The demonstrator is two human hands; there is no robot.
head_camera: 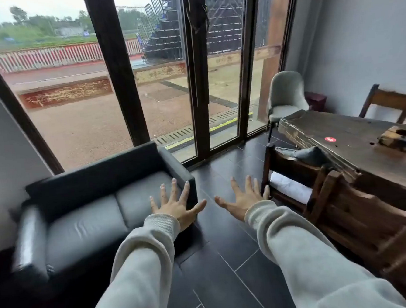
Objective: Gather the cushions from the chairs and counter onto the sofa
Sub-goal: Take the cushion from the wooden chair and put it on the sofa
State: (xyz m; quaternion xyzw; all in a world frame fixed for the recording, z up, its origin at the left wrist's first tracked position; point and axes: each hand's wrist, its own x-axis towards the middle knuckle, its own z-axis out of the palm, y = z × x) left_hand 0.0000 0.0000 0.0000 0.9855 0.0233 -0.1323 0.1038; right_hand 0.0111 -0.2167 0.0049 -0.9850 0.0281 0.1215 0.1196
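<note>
A dark sofa (pixel 88 226) with two grey seat pads stands at the left under the window, with no loose cushions on it. My left hand (pixel 176 204) is stretched out with spread fingers in front of the sofa's right armrest. My right hand (pixel 243 200) is spread the same way over the dark floor, holding nothing. A grey cushion (pixel 309 156) lies on a wooden chair (pixel 293 168) beside the table, to the right of my right hand. A white cushion (pixel 290 187) shows lower in that chair's frame.
A long dark wooden table (pixel 357 146) fills the right side, with a small wooden block (pixel 398 138) on it. More wooden chairs (pixel 362 216) line its near side. A pale upholstered chair (pixel 285 98) stands by the glass doors (pixel 215 80). The tiled floor (pixel 225 261) runs between sofa and table.
</note>
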